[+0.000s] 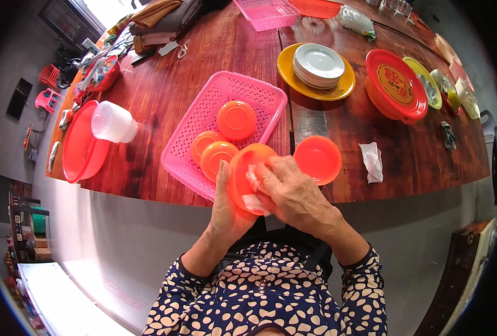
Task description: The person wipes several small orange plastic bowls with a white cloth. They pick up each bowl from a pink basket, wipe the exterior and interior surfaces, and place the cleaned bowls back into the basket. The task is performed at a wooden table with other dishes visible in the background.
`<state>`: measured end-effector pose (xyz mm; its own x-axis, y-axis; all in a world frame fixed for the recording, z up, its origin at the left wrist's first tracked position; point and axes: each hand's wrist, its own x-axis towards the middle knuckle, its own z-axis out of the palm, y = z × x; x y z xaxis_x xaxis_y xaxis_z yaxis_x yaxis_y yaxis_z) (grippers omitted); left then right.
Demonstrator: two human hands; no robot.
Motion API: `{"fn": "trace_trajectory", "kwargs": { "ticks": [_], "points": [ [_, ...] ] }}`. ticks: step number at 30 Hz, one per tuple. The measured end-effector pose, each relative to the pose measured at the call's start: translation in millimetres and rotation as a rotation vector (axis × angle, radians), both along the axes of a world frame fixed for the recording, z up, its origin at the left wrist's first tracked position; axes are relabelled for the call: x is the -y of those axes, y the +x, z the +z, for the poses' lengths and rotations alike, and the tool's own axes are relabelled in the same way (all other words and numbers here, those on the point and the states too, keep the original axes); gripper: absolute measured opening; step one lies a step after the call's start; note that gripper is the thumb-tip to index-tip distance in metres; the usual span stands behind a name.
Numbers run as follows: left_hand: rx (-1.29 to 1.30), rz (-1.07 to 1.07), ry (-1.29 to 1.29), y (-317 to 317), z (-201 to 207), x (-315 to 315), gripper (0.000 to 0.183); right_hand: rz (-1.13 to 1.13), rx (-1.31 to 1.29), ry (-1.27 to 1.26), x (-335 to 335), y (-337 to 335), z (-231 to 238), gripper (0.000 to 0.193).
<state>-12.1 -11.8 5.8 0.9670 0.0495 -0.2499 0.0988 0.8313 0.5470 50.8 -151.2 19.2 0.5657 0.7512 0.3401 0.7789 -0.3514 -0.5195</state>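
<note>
My left hand (226, 210) grips an orange plastic bowl (240, 176) by its rim and underside, tilted with its inside facing my right hand. Bunched in my right hand (293, 190) is a white tissue (252, 203), pressed against the bowl's inside. Just beyond, a pink perforated basket (189, 126) contains several upside-down orange bowls (237, 120); the held bowl overlaps its near edge. To the right of my hands another orange bowl (317, 160) rests upright on the table. A crumpled white tissue (372, 162) lies farther right.
A stack of white plates (319, 61) stands on a yellow plate (285, 70). Right of it sits a red basket with a lid (395, 84). At left, clear plastic containers (114, 122) lean by a red basin (83, 148). The wooden table's (142, 168) near edge curves before me.
</note>
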Motion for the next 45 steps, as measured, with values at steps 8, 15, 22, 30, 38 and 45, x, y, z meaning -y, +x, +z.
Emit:
{"fn": "trace_trajectory", "kwargs": {
  "ticks": [8,15,22,30,38,45],
  "points": [
    [0.148,-0.081,-0.121,-2,-1,-3,0.067,0.007,-0.117,0.401,-7,-6,6,0.04],
    [0.103,-0.025,-0.076,-3,1,-6,0.065,0.059,-0.09,0.217,-13,-8,-2,0.041],
    [0.196,-0.19,-0.264,-6,-12,-11,0.07,0.309,-0.658,0.41,1,1,7,0.036],
    [0.091,-0.037,0.095,-3,1,9,0.072,-0.256,-0.483,0.713,-36,-18,4,0.04],
    [0.028,-0.052,0.026,-5,9,-5,0.077,0.37,-0.343,0.493,-11,-11,12,0.039],
    [0.179,-0.111,0.129,-4,0,-14,0.078,0.266,-0.221,0.562,21,-4,37,0.045]
  ]
}}
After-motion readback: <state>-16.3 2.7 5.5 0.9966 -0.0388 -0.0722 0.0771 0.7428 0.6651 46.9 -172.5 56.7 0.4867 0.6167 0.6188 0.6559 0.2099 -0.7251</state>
